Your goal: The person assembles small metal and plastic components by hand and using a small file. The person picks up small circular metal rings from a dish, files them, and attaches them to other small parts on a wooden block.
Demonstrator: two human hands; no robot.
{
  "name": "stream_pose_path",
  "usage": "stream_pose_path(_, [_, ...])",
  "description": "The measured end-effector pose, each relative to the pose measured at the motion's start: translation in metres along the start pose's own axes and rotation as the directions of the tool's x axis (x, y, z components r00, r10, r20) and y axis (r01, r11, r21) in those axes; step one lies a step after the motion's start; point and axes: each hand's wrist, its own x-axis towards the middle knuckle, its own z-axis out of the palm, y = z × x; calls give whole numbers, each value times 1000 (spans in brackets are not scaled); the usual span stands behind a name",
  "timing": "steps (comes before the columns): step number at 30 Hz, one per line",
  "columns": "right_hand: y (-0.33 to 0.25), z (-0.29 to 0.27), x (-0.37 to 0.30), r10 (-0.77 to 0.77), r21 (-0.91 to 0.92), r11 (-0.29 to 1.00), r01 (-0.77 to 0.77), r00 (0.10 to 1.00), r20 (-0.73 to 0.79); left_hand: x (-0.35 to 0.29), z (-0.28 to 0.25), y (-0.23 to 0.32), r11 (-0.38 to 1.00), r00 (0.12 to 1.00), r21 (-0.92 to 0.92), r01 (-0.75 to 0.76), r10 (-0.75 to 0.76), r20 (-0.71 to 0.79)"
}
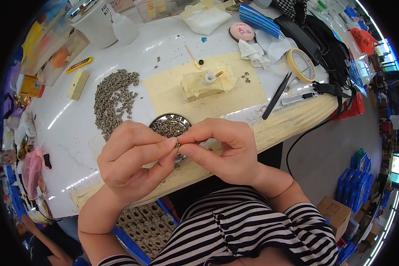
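Both my hands meet over the near edge of the table, fingertips pinched together. My left hand [135,157] and my right hand [226,150] hold one tiny metal part [177,144] between them. Its exact shape is mostly covered by the fingers. Just beneath and behind the fingertips sits a round shiny metal dish [188,123] with many small grey metal parts [169,127] in it. A large loose pile of the same small parts [113,99] lies on the table beyond my left hand.
Beyond the dish stands a tape-covered block [195,91] bearing a small white cup [210,78]. Black tweezers [277,95], a utility knife [299,98] and a tape roll [290,60] lie at right. A pale block [78,84] is at left. Below the table is a blue crate [133,246].
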Motion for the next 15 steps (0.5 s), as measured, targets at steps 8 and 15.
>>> stream_pose_path(8, [-6, -4, 2, 241, 226, 938, -262, 964, 116, -1, 0, 0, 999, 999, -13, -49, 50, 9])
stream_pose_path(15, [-2, 3, 5, -415, -440, 815, 377, 910, 9, 0, 2, 2, 994, 993, -26, 111, -110, 30])
